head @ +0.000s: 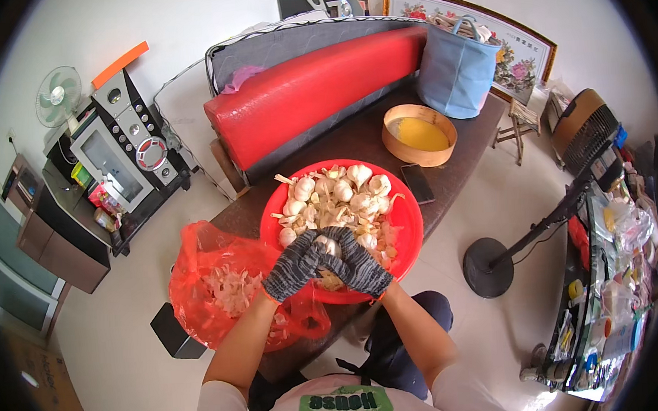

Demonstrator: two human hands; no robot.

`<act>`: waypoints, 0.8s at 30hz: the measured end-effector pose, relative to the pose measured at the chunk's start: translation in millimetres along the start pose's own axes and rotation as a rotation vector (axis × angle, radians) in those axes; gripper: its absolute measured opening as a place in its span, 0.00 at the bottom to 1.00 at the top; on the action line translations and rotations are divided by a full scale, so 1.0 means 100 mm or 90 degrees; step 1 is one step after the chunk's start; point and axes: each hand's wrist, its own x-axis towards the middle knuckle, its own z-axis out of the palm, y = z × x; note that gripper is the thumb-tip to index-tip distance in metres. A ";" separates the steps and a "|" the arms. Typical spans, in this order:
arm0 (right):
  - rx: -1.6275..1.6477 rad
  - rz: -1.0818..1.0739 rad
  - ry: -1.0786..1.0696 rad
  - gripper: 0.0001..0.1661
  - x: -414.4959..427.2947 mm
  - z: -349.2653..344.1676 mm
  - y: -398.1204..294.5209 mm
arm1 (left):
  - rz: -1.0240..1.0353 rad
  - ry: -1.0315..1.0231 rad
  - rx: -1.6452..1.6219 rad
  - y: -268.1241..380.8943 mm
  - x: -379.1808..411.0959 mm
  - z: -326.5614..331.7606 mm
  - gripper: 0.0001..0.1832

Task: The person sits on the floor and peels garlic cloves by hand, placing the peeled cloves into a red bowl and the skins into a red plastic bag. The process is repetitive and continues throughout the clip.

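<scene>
A garlic bulb [328, 246] is held between my left hand [294, 267] and my right hand [362, 264], both in dark grey knit gloves. The two hands meet over the near part of a red plastic basin [413, 223]. Whole garlic bulbs [343, 191] fill the basin's far side, with loose cloves and papery skins among them. My fingers hide part of the held bulb and the basin's contents beneath. Left of the basin lies a red translucent plastic bag [192, 257] with garlic skins [233, 288] in it.
The basin stands on a dark wooden bench [352, 120] with a red backrest cushion [323, 88]. Beyond it are a black smartphone [417, 183], a round wooden sieve [420, 135] and a blue fabric bag [457, 70]. A pedestal fan [488, 267] and a cluttered table [591, 303] stand right.
</scene>
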 end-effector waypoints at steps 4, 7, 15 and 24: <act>0.037 0.032 -0.039 0.29 0.07 -0.07 0.18 | -0.017 -0.002 -0.022 0.06 0.08 0.00 0.11; 0.019 0.058 0.006 0.31 0.10 -0.05 0.30 | 0.053 0.069 0.114 -0.33 0.08 0.02 0.13; 0.003 0.003 0.113 0.21 0.15 -0.04 0.30 | 0.058 0.214 0.054 -0.21 0.26 0.26 0.15; 0.162 0.012 0.164 0.20 0.18 -0.02 0.45 | 0.186 0.244 0.264 -0.23 0.37 0.26 0.13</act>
